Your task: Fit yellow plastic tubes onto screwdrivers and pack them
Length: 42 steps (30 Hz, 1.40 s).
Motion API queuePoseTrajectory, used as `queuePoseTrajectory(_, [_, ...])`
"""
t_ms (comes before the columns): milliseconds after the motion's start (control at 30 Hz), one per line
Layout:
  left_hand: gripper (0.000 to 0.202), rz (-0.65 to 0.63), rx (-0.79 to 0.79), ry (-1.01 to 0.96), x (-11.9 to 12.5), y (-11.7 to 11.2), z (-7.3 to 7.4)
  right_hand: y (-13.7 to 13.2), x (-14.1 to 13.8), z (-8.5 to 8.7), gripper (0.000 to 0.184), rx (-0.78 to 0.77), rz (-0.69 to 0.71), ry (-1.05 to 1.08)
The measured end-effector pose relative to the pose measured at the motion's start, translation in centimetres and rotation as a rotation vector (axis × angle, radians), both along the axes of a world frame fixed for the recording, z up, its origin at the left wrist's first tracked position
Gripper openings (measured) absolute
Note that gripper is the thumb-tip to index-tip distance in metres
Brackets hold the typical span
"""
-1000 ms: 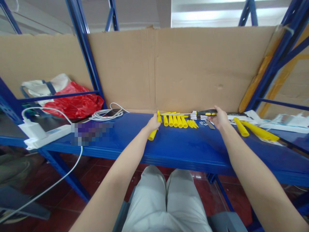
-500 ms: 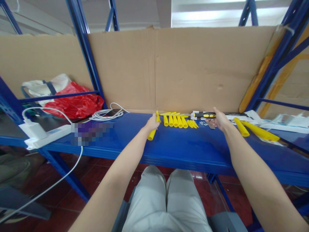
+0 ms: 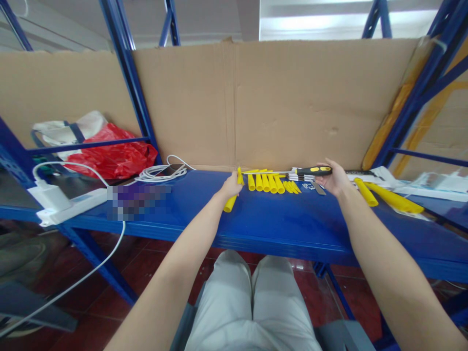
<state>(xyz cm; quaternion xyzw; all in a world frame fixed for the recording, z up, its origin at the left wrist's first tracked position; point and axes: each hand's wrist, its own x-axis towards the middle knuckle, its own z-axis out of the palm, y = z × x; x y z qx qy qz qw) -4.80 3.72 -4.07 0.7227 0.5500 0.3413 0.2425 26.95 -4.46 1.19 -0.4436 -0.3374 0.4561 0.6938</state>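
Note:
My left hand (image 3: 231,185) is closed round a yellow tube (image 3: 229,204), whose top shows above the fingers and whose wider end points down. In my right hand (image 3: 335,178) is a screwdriver (image 3: 313,171) with a black and yellow handle. Its long thin shaft runs left, with the tip at or very close to the upper part of the held tube; I cannot tell whether it is inside. Between my hands, below the shaft, lies a row of yellow tubes (image 3: 266,184). Beside them are small yellow pieces (image 3: 291,187), and a flat metal piece (image 3: 320,189) lies below my right hand.
Two larger yellow pieces, a tube (image 3: 365,192) and a long cone (image 3: 397,199), lie at the right. A cardboard sheet (image 3: 278,102) stands behind the blue shelf (image 3: 270,219). At the left are a coiled white cable (image 3: 161,173), a power strip (image 3: 80,204) and a red bag (image 3: 113,153).
My right hand and the screwdriver have moved slightly right and up, and the handle has turned a little. My left hand stays in place on the tube.

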Motion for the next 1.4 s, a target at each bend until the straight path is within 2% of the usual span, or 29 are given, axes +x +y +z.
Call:
queuePoseTrajectory(367, [0.044, -0.027, -0.006, 0.023, 0.1, -0.4, 0.1, 0.2, 0.0, 0.2, 0.012, 0.038, -0.034, 0.122])
queuePoseTrajectory(433, [0.044, -0.031, -0.005, 0.02, 0.1, -0.4, 0.1, 0.2, 0.0, 0.2, 0.018, 0.007, -0.04, 0.079])
queuePoseTrajectory(567, [0.047, -0.035, -0.006, 0.019, 0.1, -0.5, 0.2, 0.0, 0.0, 0.0, 0.041, -0.088, -0.052, -0.026])
queuePoseTrajectory(633, [0.048, -0.035, -0.008, 0.02, 0.0, -0.5, 0.2, -0.2, -0.2, 0.0, 0.044, -0.139, -0.069, -0.067])
queuePoseTrajectory(800, [0.048, -0.034, -0.014, 0.035, 0.0, -0.4, 0.2, -0.7, -1.0, 0.3, 0.034, -0.2, -0.1, -0.137])
queuePoseTrajectory(1100, [0.045, -0.049, -0.003, 0.033, 0.1, -0.5, 0.1, 0.1, -0.5, 0.2, 0.017, -0.032, -0.078, 0.073])
queuePoseTrajectory(1200, [0.045, -0.057, 0.001, 0.03, 0.2, -0.5, 0.1, 0.3, -0.1, 0.1, 0.014, -0.029, -0.066, 0.09])
queuePoseTrajectory(1300, [0.044, -0.059, 0.007, 0.034, 0.1, -0.4, 0.1, 0.2, 0.0, 0.2, 0.022, -0.079, -0.055, 0.05])
queuePoseTrajectory(1400, [0.046, -0.038, 0.002, 0.051, 0.0, -0.2, 0.0, -0.3, 0.0, 0.3, 0.037, -0.162, 0.035, -0.064])
